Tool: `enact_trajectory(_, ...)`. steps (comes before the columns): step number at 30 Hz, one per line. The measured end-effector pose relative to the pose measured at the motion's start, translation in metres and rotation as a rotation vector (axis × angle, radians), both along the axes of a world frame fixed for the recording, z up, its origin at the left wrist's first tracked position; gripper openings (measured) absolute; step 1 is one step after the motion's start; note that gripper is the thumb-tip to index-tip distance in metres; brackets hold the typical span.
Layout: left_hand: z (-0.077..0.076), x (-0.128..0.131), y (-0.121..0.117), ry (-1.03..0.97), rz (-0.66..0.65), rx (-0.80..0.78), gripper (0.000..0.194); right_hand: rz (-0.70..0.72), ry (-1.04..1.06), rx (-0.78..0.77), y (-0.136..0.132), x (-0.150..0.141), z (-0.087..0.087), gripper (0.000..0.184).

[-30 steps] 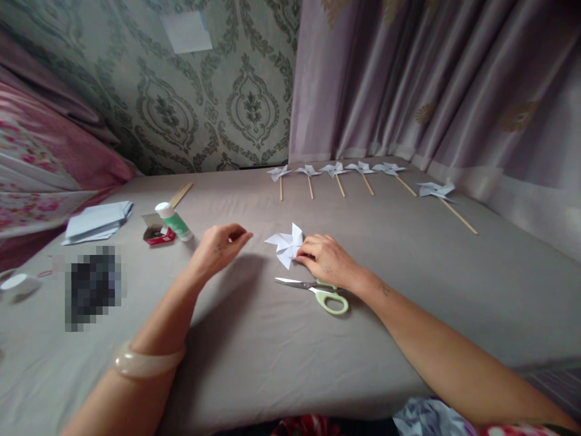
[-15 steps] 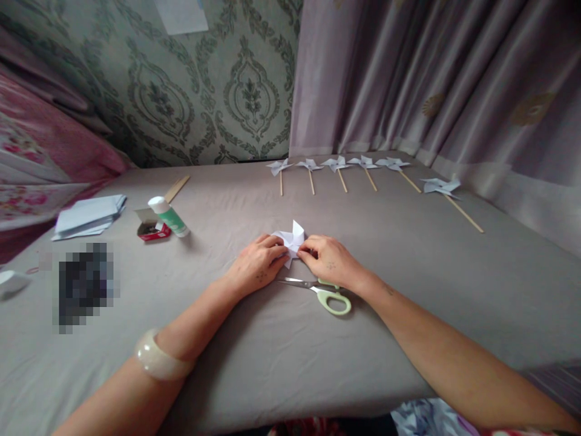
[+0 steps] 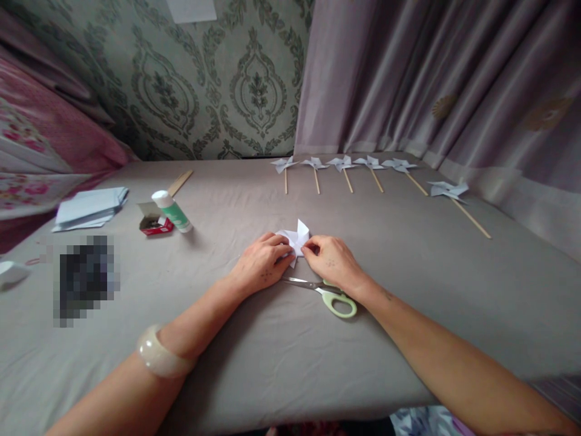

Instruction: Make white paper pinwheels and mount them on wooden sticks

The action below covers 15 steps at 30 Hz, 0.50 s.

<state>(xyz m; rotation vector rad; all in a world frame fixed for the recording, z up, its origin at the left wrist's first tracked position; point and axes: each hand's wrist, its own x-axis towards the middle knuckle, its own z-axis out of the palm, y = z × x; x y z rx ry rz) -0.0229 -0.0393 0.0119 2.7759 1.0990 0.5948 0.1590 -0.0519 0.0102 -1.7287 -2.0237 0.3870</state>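
A white paper pinwheel [image 3: 299, 239] without a stick lies on the grey cloth, between my two hands. From the left, my left hand [image 3: 265, 259] is closed on it, fingers covering its left blades. My right hand [image 3: 330, 260] pinches its right side between thumb and forefinger; anything small at the fingertips is hidden. Just below lies a pair of scissors [image 3: 338, 304] with pale green handles, blades pointing left and slightly apart. Its tip is close to my left hand, and part of its upper handle is hidden by my right hand.
Several finished pinwheels on sticks [image 3: 342, 165] line the back right. At the left are stacked paper [image 3: 88, 209], wooden sticks [image 3: 180, 181], a glue stick [image 3: 172, 212] standing tilted, and an open red box [image 3: 155, 226]. A white object [image 3: 13, 274] is at the left edge.
My left hand came from the left, above the cloth, down onto the pinwheel and has stayed there. My right hand has kept to the pinwheel's right side. The view has tilted slightly.
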Motion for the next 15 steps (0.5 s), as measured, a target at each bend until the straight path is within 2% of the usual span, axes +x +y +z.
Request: enact_trajectory(15,-0.0017,0.0004,-0.0001,-0.030,0.001,-0.005,0.026,-0.092,-0.043,-0.002,-0.0007,-0.0052,-0.0001,0.018)
